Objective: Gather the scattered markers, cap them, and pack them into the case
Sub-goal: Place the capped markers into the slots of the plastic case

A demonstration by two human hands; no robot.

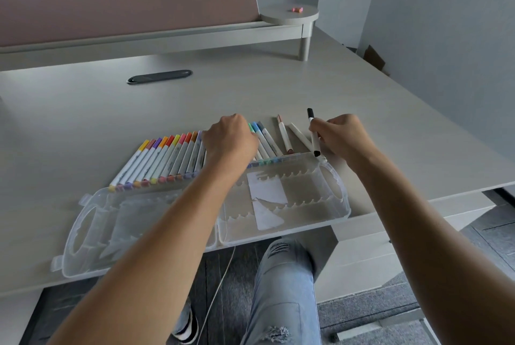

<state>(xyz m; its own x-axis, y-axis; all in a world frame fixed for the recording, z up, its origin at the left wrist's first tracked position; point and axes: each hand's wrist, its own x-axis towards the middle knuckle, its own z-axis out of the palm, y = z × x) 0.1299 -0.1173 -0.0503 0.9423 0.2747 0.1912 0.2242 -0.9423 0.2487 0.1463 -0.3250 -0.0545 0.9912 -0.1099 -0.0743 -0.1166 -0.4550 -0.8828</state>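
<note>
A clear plastic case (331, 205) lies open at the desk's front edge, both halves showing empty slotted dividers. A row of capped white markers (164, 160) with coloured caps lies just behind the case. My left hand (231, 141) rests over the middle of that row with curled fingers on markers there; what it holds is hidden. To its right lie several green and blue capped markers (264, 141), a brown-capped marker (284, 135) and a white marker (299, 135). My right hand (342, 135) grips a black-capped marker (313, 132) held nearly upright above the case's back right corner.
A dark oval grommet (160, 76) sits in the desk further back. A raised shelf (289, 14) with a small pink object (296, 9) stands at the back right. The desk's front edge runs under the case; my knee (284, 275) is below it.
</note>
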